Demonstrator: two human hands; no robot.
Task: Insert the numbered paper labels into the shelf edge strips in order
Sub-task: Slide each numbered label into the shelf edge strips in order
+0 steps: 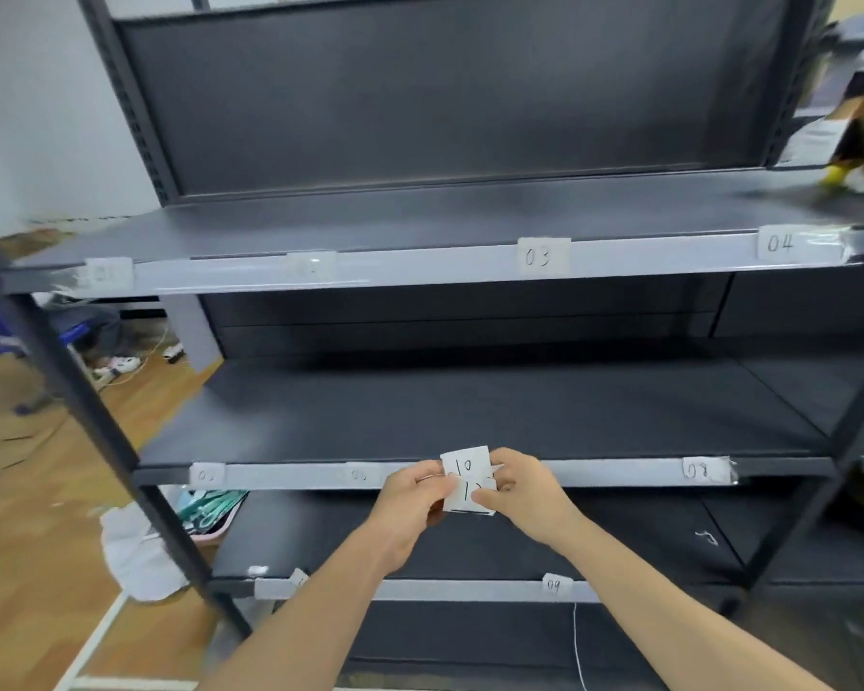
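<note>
- Hands: your left hand (415,496) and right hand (520,491) meet in front of the middle shelf of the dark grey metal shelving unit (420,117). Both forearms come up from the bottom of the view.
- Left grip: thumb and fingers clamped on the left edge of the small stack of white handwritten paper labels (467,471).
- Right grip: thumb and fingers clamped on the stack's right side, with the thumb lying over the lower slip.
- Stack: you hold it against the pale translucent middle edge strip (594,472), covering part of it. Can't tell whether paper touches strip.
- Slips: the upper one reads "10". The one below starts with "1", and its second digit is hidden under your thumb.
- Top edge strip (420,270): four white labels sit in it. Label "03" (539,255) and label "04" (780,243) are readable, and the two left labels (106,272) are too blurred to read.
- Middle strip: label "08" (697,470) sits at the right end. Two blurred slips (205,475) sit toward the left.
- Bottom edge strip (445,588): label "09" (553,585) sits right of centre, close under your right forearm. A white scrap (298,577) at the left end is unreadable.
- Floor: wooden floor (31,516) lies left of the unit. A crumpled white cloth (136,556) and a pink tray of green items (210,513) lie beside the front post.
</note>
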